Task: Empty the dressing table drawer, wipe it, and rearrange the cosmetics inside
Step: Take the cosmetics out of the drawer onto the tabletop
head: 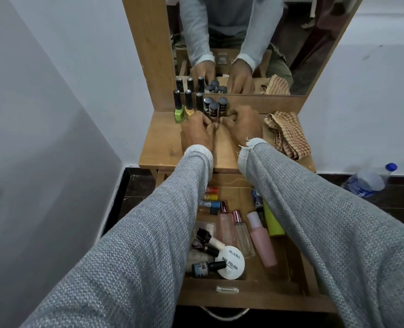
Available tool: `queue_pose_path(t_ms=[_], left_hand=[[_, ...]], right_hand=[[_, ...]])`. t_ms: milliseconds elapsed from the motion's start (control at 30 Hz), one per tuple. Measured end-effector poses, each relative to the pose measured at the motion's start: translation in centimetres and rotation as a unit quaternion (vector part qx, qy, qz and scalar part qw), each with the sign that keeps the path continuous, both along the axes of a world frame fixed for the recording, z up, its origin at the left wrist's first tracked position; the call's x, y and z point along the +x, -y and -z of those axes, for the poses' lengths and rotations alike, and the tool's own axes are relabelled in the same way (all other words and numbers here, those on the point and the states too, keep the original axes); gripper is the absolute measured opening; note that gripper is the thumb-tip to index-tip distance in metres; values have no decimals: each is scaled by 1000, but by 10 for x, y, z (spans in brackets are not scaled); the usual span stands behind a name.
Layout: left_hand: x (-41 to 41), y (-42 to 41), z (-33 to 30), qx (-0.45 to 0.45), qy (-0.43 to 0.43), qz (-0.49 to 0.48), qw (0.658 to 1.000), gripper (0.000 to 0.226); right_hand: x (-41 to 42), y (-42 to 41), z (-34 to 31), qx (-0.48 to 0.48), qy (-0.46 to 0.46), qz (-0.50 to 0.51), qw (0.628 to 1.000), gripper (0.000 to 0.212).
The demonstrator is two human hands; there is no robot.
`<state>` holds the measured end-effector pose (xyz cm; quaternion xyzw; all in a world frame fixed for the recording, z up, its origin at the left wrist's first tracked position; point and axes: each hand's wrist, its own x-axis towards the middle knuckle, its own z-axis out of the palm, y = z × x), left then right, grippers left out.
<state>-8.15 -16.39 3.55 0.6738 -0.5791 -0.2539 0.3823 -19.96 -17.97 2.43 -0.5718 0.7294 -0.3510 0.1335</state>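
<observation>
Presently, small bottles (214, 107) are set upright on the far counter (163, 147) by both hands (197, 130) (242, 125), fingers curled around them; glass, slippery, best gripped at the caps.

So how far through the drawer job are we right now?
Early, still emptying. Done: several nail polish bottles stand on the tabletop by the mirror. In hand: both hands, left hand and right hand, are at the small dark-capped bottles; the grip is hidden. Left: the open drawer holds many cosmetics, including the white nail polish wipes tub. The checked cloth lies unused, so wiping isn't started.
</observation>
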Motion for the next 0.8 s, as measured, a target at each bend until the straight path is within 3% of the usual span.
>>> queue_pose_path(t_ms=[267, 400, 467, 633, 800], left_hand=[[4, -5, -9, 39, 22, 27, 999, 13], [6, -16, -17, 54, 48, 62, 995, 9], [6, -27, -20, 51, 56, 84, 994, 8], [16, -82, -9, -83, 94, 179, 976, 14], [25, -134, 24, -196, 145, 236, 941, 17]], right_hand=[[-10, -14, -12, 22, 43, -51, 998, 10], [-16, -36, -25, 67, 76, -99, 990, 41], [-19, -52, -29, 42, 42, -113, 992, 40], [-31, -104, -30, -20, 30, -129, 991, 20], [-45, -156, -25, 30, -17, -177, 984, 6]])
